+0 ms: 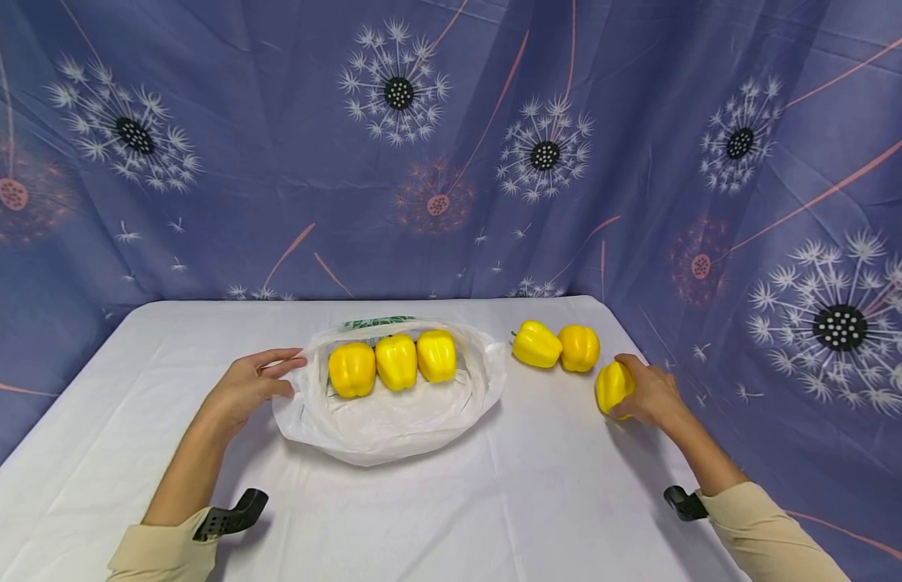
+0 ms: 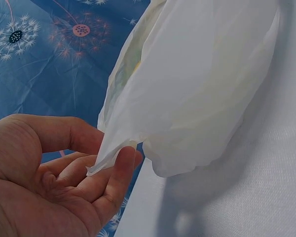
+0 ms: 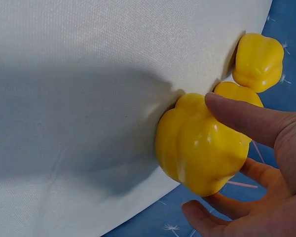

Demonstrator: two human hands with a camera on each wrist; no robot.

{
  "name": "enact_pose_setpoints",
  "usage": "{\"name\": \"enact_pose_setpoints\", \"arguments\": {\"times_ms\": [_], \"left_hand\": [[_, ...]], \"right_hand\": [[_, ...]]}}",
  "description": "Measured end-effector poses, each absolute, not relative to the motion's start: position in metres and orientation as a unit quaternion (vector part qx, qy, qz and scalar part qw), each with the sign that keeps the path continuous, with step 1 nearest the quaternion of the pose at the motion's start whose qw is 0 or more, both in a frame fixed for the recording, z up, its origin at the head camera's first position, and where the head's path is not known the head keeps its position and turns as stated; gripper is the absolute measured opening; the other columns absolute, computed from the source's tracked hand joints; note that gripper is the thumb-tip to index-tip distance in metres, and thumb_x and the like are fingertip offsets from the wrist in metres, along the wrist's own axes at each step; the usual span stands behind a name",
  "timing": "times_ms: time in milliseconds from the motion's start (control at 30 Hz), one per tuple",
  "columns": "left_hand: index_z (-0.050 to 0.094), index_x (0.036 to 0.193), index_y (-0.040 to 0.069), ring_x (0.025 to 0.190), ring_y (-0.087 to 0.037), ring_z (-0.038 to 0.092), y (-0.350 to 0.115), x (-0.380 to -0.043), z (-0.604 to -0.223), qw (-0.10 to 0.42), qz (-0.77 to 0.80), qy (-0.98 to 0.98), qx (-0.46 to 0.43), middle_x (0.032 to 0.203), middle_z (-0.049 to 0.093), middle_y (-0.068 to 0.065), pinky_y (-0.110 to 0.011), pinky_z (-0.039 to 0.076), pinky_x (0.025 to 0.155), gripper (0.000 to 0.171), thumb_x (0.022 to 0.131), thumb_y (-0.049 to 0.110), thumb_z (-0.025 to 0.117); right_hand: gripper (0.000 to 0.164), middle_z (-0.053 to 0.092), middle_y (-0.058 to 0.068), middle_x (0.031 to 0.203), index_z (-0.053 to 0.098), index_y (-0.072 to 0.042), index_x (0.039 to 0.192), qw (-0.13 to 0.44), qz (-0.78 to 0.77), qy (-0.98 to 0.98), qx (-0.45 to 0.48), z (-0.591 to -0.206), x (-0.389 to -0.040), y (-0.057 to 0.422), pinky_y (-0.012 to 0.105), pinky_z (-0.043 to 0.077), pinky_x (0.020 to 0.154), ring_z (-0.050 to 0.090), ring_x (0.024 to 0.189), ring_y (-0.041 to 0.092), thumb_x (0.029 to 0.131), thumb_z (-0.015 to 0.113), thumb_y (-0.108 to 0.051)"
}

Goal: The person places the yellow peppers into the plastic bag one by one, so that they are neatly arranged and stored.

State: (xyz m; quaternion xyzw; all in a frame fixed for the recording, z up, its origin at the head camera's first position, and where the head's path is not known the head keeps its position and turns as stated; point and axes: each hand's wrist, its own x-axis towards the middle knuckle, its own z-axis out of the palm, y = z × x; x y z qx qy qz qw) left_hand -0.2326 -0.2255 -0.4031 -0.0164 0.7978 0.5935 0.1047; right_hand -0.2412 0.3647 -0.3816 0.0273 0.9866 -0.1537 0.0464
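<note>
A white plastic bag [image 1: 393,440] lies with its mouth spread wide on the table, and a row of three yellow bell peppers [image 1: 396,363] shows inside it. At the bag's left rim, my left hand [image 1: 242,388] pinches the thin plastic between thumb and fingers; the left wrist view shows this fold of the bag [image 2: 118,148] up close. On the right side of the table, my right hand [image 1: 649,394] grips another yellow bell pepper [image 3: 202,148], thumb on one side and fingers around the other. Whether this pepper touches the cloth I cannot tell.
Two more yellow bell peppers [image 1: 536,344] lie side by side between the bag and my right hand. White cloth [image 1: 553,493] covers the table. A blue curtain with dandelion prints [image 1: 276,162] hangs behind and along the right edge.
</note>
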Motion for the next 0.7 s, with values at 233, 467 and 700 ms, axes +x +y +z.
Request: {"name": "enact_pose_setpoints", "arguments": {"times_ms": [233,467,700], "left_hand": [[0.034,0.156,0.0,0.154,-0.037,0.024,-0.2252,-0.2328,-0.4023,0.108,0.597,0.794,-0.018,0.148,0.052,-0.02,-0.055,0.024,0.118,0.081,0.081,-0.006,0.062],[0.034,0.156,0.0,0.154,-0.037,0.025,-0.2262,-0.2325,-0.4027,0.11,0.602,0.791,-0.015,0.148,0.053,-0.02,-0.054,0.025,0.117,0.081,0.081,-0.006,0.062],[0.034,0.156,0.0,0.153,-0.037,0.026,-0.2259,-0.2321,-0.4021,0.106,0.597,0.795,-0.016,0.148,0.052,-0.02,-0.056,0.024,0.118,0.08,0.081,-0.005,0.062]], "right_hand": [[0.095,0.051,0.037,0.129,0.038,0.001,0.147,0.03,-0.165,0.985,0.036,-0.3841,-0.2395,0.3634,0.064,0.045,0.091,0.047,0.114,0.052,0.071,0.087,-0.025],[0.091,0.053,0.036,0.127,0.042,0.002,0.145,0.007,-0.17,0.985,0.038,-0.3885,-0.2398,0.3616,0.062,0.046,0.087,0.048,0.112,0.052,0.072,0.085,-0.029],[0.091,0.052,0.036,0.129,0.043,0.003,0.145,-0.019,-0.169,0.985,0.031,-0.3908,-0.2402,0.3603,0.064,0.044,0.088,0.045,0.115,0.054,0.071,0.085,-0.03]]}}
